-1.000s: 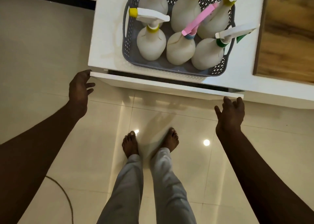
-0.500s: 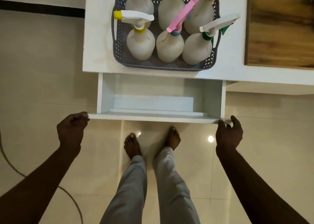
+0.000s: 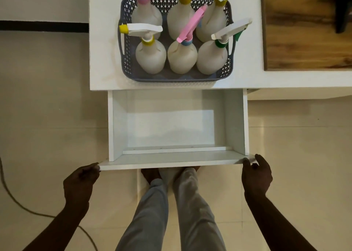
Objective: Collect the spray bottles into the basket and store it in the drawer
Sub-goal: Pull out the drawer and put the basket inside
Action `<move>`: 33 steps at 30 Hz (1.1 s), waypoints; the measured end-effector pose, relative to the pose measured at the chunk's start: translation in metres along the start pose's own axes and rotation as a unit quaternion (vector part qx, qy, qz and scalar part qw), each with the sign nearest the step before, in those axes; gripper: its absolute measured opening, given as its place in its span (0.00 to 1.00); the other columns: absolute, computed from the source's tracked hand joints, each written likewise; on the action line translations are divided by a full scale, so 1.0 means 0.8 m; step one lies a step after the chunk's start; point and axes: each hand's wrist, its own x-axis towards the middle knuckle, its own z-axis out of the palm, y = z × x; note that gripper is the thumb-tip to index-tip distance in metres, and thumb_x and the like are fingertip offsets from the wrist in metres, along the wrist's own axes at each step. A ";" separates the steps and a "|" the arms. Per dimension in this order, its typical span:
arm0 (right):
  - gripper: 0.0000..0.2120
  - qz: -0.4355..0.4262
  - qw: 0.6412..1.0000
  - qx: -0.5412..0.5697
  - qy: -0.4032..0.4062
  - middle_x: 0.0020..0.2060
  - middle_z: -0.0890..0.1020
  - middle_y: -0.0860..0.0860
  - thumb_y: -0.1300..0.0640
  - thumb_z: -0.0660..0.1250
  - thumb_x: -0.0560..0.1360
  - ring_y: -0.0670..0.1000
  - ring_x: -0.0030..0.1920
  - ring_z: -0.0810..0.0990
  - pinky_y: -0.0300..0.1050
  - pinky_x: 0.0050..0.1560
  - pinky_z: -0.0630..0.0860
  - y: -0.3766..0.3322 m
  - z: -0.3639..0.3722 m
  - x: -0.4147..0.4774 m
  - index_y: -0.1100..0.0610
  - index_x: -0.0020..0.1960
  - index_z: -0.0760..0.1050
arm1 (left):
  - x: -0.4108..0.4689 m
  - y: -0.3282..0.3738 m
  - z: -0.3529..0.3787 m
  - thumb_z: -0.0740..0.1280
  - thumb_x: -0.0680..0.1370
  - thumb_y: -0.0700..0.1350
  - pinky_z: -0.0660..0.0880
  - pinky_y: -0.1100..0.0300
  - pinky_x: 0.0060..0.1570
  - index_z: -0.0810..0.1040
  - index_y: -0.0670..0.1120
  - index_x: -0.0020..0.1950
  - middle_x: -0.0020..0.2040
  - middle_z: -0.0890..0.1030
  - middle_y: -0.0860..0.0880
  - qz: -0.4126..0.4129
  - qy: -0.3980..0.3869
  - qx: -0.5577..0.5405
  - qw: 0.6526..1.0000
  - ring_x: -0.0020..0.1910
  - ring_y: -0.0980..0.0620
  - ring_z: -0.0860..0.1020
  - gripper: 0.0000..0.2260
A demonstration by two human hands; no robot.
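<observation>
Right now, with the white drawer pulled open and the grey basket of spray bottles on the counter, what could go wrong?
1. The white spray bottles stand tall above the grey perforated plastic basket; their triggers may catch the counter edge when the white drawer closes.
2. The green-collared bottle has its trigger overhanging the right handle, so a grip there may knock it over.
3. Bare feet sit under the drawer front; a dropped basket could hit them.
</observation>
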 end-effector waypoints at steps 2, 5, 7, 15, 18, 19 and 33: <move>0.24 0.007 1.000 -0.001 0.000 0.68 0.81 0.56 0.54 0.74 0.79 0.58 0.59 0.83 0.50 0.64 0.76 0.005 -0.001 -0.006 0.57 0.73 0.76 | -0.005 -0.008 -0.004 0.74 0.78 0.34 0.84 0.59 0.56 0.85 0.39 0.59 0.55 0.85 0.35 -0.013 0.003 0.005 1.000 0.47 0.53 0.85 0.11; 0.25 0.023 1.000 -0.004 -0.003 0.70 0.80 0.56 0.53 0.74 0.79 0.59 0.63 0.82 0.50 0.65 0.74 0.010 -0.005 -0.012 0.57 0.74 0.75 | -0.012 -0.015 -0.008 0.75 0.77 0.34 0.79 0.43 0.66 0.85 0.41 0.59 0.54 0.86 0.38 -0.045 0.003 0.012 0.999 0.55 0.41 0.84 0.11; 0.24 0.042 0.999 0.004 -0.007 0.70 0.80 0.56 0.53 0.74 0.79 0.59 0.65 0.81 0.47 0.62 0.71 0.011 -0.008 -0.015 0.55 0.74 0.75 | -0.013 -0.015 -0.013 0.75 0.77 0.35 0.77 0.40 0.67 0.86 0.43 0.58 0.54 0.87 0.40 -0.054 0.000 0.036 0.998 0.58 0.37 0.83 0.10; 0.27 0.087 0.992 -0.003 -0.095 0.70 0.80 0.55 0.47 0.76 0.76 0.62 0.67 0.79 0.66 0.70 0.76 -0.058 -0.034 0.013 0.53 0.72 0.78 | 0.033 0.094 0.013 0.74 0.78 0.38 0.75 0.65 0.58 0.78 0.43 0.70 0.67 0.81 0.42 0.094 0.100 0.095 0.986 0.63 0.43 0.81 0.20; 0.23 0.014 0.993 0.011 -0.119 0.65 0.84 0.55 0.48 0.76 0.76 0.56 0.63 0.82 0.64 0.69 0.77 -0.132 -0.037 0.033 0.55 0.68 0.82 | 0.069 0.190 0.047 0.71 0.78 0.38 0.78 0.72 0.53 0.79 0.44 0.69 0.66 0.82 0.43 0.237 0.107 0.074 0.963 0.59 0.49 0.82 0.18; 0.21 -0.021 0.992 0.037 -0.122 0.64 0.85 0.54 0.50 0.76 0.77 0.55 0.63 0.82 0.62 0.70 0.78 -0.160 -0.035 0.041 0.55 0.68 0.82 | 0.080 0.223 0.062 0.71 0.78 0.39 0.79 0.69 0.54 0.79 0.45 0.68 0.65 0.82 0.43 0.265 0.094 0.057 0.958 0.59 0.50 0.82 0.18; 0.12 -0.051 0.926 0.263 -0.266 0.51 0.85 0.57 0.63 0.66 0.81 0.54 0.49 0.85 0.49 0.58 0.85 -0.420 0.043 0.104 0.65 0.63 0.80 | 0.143 0.428 0.216 0.66 0.78 0.35 0.84 0.47 0.58 0.81 0.32 0.64 0.61 0.84 0.32 0.076 -0.168 -0.067 0.981 0.49 0.42 0.84 0.15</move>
